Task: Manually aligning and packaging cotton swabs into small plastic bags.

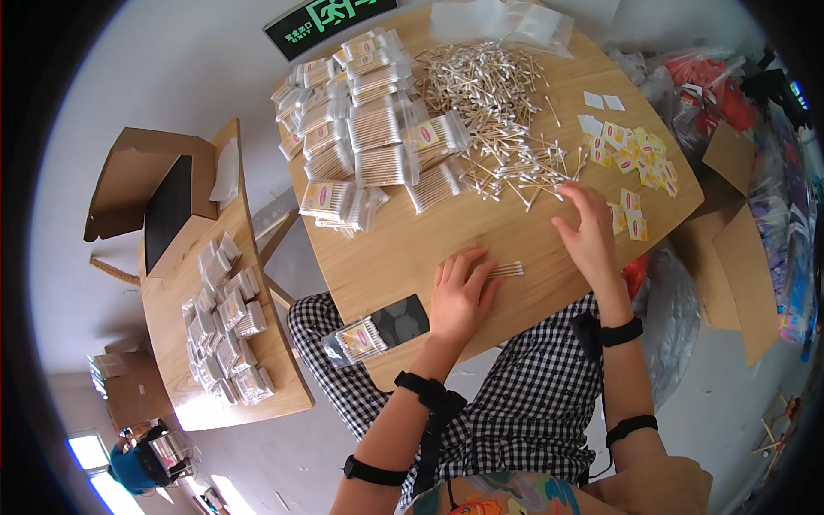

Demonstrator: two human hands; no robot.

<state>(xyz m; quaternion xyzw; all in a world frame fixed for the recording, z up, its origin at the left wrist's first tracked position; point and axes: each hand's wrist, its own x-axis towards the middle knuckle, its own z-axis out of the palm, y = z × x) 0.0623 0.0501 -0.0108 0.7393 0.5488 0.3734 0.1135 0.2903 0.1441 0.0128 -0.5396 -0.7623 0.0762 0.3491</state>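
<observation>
A small row of cotton swabs [508, 269] sticks out from under the curled fingers of my left hand [459, 296], which rests on the wooden table [403, 257]. How the fingertips grip them is partly hidden. My right hand [590, 236] hovers over the table's right side, thumb and index finger apart, nothing between them. Just beyond it lie loose cotton swabs [524, 167], the near fringe of a large heap [481, 81]. Small yellow-and-white cards [631, 154] are scattered to the right. By my left wrist, a bag of swabs [360, 339] lies partly over a dark phone-like slab [399, 319].
Stacked clear bags of swabs [373, 120] fill the table's far left. A second table [180, 343] on the left carries more bags [227, 330] and an open cardboard box [154, 193]. Clear plastic sheets [515, 26] lie at the far edge. Another open carton [721, 257] stands right.
</observation>
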